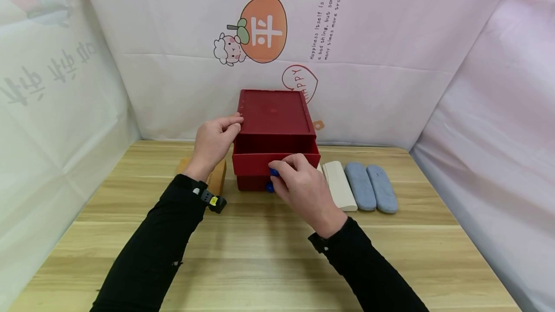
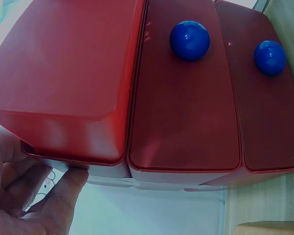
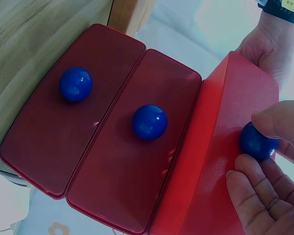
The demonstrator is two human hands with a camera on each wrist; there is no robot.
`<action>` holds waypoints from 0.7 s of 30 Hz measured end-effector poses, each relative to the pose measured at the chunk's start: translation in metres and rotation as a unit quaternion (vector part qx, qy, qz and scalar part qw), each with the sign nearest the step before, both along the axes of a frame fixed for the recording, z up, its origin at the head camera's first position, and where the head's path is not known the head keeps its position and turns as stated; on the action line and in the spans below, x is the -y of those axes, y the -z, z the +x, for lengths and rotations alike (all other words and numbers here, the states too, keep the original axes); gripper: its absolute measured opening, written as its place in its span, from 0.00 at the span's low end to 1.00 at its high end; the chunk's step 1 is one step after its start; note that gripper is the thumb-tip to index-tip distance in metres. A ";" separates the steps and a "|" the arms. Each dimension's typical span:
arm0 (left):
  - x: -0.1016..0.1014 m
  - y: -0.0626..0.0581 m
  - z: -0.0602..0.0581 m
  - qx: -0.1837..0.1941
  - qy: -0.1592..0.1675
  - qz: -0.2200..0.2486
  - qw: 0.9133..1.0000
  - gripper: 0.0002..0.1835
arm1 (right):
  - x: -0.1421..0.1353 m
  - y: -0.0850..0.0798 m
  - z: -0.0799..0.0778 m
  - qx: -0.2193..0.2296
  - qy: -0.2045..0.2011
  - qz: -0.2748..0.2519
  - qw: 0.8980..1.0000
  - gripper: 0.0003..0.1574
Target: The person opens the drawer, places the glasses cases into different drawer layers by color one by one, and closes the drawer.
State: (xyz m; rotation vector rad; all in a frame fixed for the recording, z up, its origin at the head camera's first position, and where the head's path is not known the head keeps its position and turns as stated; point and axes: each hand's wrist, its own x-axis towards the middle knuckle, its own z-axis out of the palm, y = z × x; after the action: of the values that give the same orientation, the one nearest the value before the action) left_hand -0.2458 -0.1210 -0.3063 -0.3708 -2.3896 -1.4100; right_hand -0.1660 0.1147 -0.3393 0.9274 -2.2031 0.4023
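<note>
A red box with three drawers [image 1: 273, 110] stands at the back of the table, its top drawer [image 1: 256, 164] pulled partway out. Each drawer front has a round blue knob; the middle knob [image 3: 149, 122] and bottom knob [image 3: 76, 84] are on closed fronts. My right hand [image 1: 303, 187] pinches the top drawer's knob [image 3: 258, 142] between thumb and fingers. Against the box's left side, near its top, rests my left hand [image 1: 214, 141], fingers extended. The left wrist view has these fingertips [image 2: 73, 181] right at the side edge beside the pulled-out drawer.
A brown block-like object [image 1: 218, 177] lies left of the box, partly behind my left wrist. To the right are a cream, flat oblong piece [image 1: 340, 187] and two blue-grey rounded oblong pieces [image 1: 361, 187]. Printed white cloth [image 1: 182, 95] hangs behind the table and at both sides.
</note>
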 end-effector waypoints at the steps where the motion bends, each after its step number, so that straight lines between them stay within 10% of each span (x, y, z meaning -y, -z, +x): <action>1: 0.000 0.000 0.000 0.000 0.000 0.000 1.000 0.19 | 0.000 0.000 0.001 0.000 -0.001 -0.001 1.000 0.18; 21: -0.001 0.001 -0.001 0.002 -0.005 0.001 1.000 0.20 | -0.002 0.001 0.008 0.007 -0.008 -0.008 1.000 0.18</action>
State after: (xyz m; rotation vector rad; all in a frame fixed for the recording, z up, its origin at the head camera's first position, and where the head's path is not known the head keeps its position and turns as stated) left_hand -0.2465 -0.1205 -0.3069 -0.3550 -2.3908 -1.4098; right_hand -0.1580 0.1163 -0.3402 0.9364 -2.2049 0.4336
